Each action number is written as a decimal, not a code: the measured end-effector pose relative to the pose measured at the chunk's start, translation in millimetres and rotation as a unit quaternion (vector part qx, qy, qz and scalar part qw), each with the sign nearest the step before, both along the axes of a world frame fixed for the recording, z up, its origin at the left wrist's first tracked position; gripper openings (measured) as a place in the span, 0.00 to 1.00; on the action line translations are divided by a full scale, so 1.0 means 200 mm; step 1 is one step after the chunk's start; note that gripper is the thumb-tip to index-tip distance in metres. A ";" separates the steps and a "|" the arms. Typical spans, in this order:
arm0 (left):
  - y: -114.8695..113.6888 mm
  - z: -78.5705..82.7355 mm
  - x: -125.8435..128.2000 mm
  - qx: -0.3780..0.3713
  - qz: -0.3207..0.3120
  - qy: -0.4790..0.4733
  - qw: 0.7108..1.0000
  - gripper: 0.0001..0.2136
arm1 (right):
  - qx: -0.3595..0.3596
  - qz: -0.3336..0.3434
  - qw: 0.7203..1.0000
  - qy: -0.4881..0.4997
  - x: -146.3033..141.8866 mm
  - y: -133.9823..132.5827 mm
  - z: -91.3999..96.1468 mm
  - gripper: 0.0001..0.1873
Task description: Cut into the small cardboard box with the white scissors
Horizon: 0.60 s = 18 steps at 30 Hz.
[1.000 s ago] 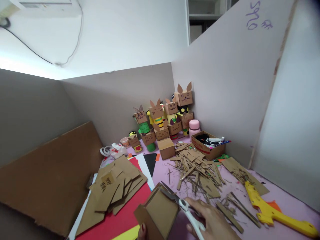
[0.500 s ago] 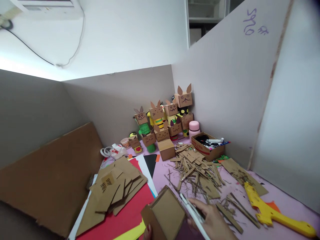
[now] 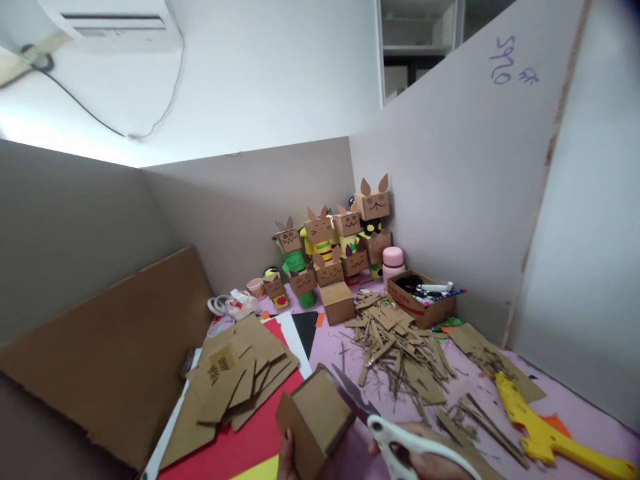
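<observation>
My left hand [image 3: 287,460] shows only a thumb at the bottom edge and grips a small open cardboard box [image 3: 314,419]. My right hand [image 3: 425,453] is wrapped round the white handles of a pair of scissors [image 3: 385,427]. The scissor blades are parted and point up-left at the box's right edge. Most of both hands is cut off by the frame's lower edge.
A heap of cardboard strips [image 3: 395,340] lies behind the scissors. Cut cardboard pieces [image 3: 240,373] rest on red paper [image 3: 235,443] at the left. A yellow glue gun [image 3: 545,433], a box of pens [image 3: 420,300], cardboard figures [image 3: 335,247] and a large cardboard sheet [image 3: 100,353] surround the pink table.
The scissor blades, closed half a second ago, are apart again at the box's edge. The view has tilted up a little, so the hands sit lower in the frame.
</observation>
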State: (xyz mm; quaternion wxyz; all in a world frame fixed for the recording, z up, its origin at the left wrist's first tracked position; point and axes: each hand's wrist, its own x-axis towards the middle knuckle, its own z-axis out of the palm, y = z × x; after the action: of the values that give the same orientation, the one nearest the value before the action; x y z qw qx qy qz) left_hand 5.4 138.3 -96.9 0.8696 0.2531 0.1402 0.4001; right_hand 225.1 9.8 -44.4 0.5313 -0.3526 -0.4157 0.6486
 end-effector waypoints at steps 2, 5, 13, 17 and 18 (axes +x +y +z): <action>0.00 0.02 0.00 0.007 -0.003 0.004 1.000 0.14 | -0.043 -0.047 0.998 0.015 -0.01 0.00 -0.01 0.32; 0.00 0.04 0.01 0.030 -0.003 0.000 1.000 0.15 | -0.079 -0.039 0.988 0.126 -0.03 0.03 -0.05 0.30; -0.05 0.13 0.04 0.025 -0.005 -0.015 1.000 0.17 | -0.081 0.000 0.984 0.159 -0.09 0.10 -0.15 0.29; -0.07 0.20 0.05 0.054 -0.017 -0.040 0.998 0.20 | -0.056 -0.003 0.983 0.177 -0.10 0.09 -0.14 0.30; -0.08 0.22 0.06 0.065 -0.029 -0.049 0.996 0.21 | -0.047 -0.006 0.981 0.188 -0.10 0.08 -0.14 0.29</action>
State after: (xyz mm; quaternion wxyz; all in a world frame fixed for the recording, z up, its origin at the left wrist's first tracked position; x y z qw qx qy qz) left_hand 16.9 122.9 -53.0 0.8687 0.2928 0.0637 0.3944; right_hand 205.4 25.1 -72.0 0.5868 -0.2516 -0.2758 0.7185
